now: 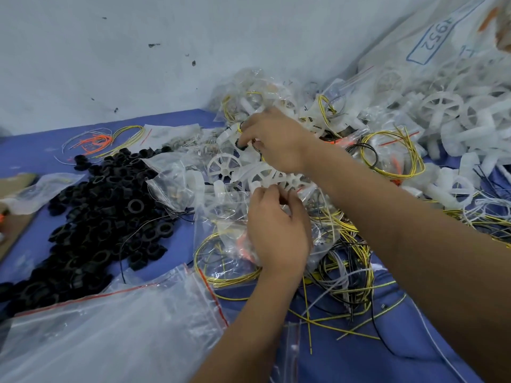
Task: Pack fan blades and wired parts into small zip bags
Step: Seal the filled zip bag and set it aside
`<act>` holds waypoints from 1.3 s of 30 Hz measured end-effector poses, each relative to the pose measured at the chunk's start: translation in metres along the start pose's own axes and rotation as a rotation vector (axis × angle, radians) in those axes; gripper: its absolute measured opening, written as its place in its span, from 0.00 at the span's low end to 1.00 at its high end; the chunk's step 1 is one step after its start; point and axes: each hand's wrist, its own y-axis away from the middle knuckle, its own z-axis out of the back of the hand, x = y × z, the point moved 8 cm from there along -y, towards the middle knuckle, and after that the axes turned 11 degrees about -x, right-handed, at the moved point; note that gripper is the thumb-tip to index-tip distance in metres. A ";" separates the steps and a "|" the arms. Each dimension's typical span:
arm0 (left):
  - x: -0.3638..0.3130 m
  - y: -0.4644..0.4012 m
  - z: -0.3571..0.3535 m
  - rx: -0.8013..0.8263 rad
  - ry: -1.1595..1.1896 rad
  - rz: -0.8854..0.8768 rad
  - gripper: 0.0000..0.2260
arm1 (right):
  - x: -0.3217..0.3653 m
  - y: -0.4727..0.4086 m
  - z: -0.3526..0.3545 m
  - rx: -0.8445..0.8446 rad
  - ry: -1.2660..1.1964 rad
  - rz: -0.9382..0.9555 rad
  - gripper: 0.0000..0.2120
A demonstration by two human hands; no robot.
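Hands over the bag point(221, 244): left hand point(276, 230) pinches its mouth; right hand point(273, 139) seemingly pinches a black ring point(243, 145). Keep the mouth wide, drop parts straight in.

Light: even, cool, diffuse, moderately bright | Shadows: soft, faint beside the heap of black plastic rings point(91, 217) | Glare: pale sheen on the clear zip bags with red seal strips point(116, 324) just below that heap | Blur: slight softness throughout | Distortion: wide-angle bending, strongest in corners far right of the heap
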 end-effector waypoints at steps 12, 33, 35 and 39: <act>0.001 0.004 -0.004 0.048 -0.053 0.011 0.10 | 0.000 -0.023 -0.034 0.127 0.204 0.089 0.24; -0.020 0.001 0.025 -0.260 0.404 -0.058 0.11 | -0.018 0.166 0.022 -0.335 -0.692 -0.415 0.02; -0.035 0.003 0.025 -0.225 0.388 -0.185 0.11 | -0.013 0.165 0.019 -0.267 -0.617 -0.369 0.07; -0.058 0.010 0.022 -0.162 0.341 -0.362 0.09 | -0.009 0.164 0.020 -0.256 -0.680 -0.357 0.19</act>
